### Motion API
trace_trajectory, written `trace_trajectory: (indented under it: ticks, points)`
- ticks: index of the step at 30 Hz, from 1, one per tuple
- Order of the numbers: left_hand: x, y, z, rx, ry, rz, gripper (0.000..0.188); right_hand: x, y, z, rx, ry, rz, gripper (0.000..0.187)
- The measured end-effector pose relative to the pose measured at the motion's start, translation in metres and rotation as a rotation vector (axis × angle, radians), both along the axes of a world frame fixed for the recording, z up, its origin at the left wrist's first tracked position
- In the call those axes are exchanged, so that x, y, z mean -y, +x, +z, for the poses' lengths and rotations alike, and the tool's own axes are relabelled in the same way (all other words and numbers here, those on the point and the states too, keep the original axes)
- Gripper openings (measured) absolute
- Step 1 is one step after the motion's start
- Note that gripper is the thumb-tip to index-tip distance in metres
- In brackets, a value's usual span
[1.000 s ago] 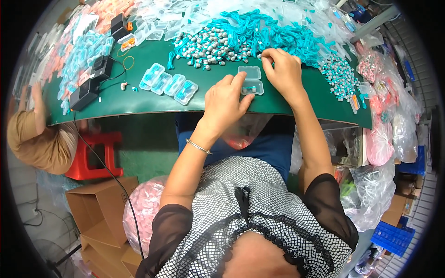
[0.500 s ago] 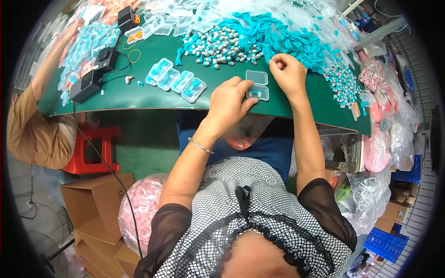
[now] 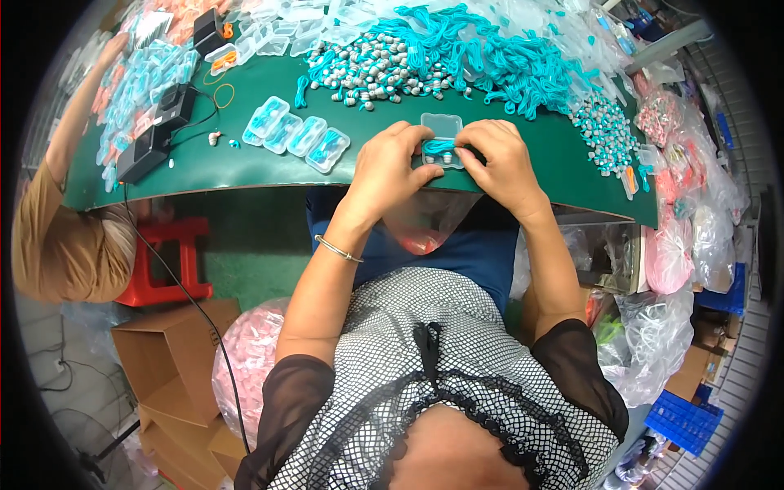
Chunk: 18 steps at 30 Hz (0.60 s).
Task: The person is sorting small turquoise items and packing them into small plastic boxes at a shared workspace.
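Clear hinged plastic case (image 3: 442, 125) lies open at the head view's upper centre, teal cord bundle (image 3: 439, 148) in its lower half. Left hand (image 3: 387, 169) holds its left end between parted thumb and fingers; right hand (image 3: 501, 166) touches the cord, fingertips nearly together, pinch unclear.

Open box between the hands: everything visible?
Rectangular clear plastic box, flat near the front edge of the green tabletop, lid open on the far side. The near half holds a teal cord bundle and small grey-and-teal pieces. The left hand grips its left end; the right hand is at its right.
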State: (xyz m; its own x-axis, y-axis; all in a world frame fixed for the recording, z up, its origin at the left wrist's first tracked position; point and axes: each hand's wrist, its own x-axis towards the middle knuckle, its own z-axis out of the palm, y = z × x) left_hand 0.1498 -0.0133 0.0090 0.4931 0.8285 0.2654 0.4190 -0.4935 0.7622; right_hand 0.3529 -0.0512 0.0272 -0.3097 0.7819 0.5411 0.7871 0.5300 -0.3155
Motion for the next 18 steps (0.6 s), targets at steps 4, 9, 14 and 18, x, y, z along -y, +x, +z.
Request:
trace_trajectory:
  ticks: [4,9,14,18]
  points:
    - [0.001,0.0,0.002,-0.021,-0.002,-0.001,0.041,0.006,-0.003,0.008,0.129,-0.002,0.022,0.011]
    - [0.002,-0.002,-0.002,0.0,0.025,0.008,0.043,0.012,-0.004,0.011,0.133,-0.004,-0.016,0.016]
    - [0.002,-0.002,-0.002,0.015,0.055,0.006,0.043,-0.001,0.008,-0.001,0.063,-0.015,-0.05,0.023]
    - [0.003,-0.001,-0.002,-0.001,0.059,0.007,0.044,-0.025,0.002,-0.01,0.078,-0.027,-0.158,0.019]
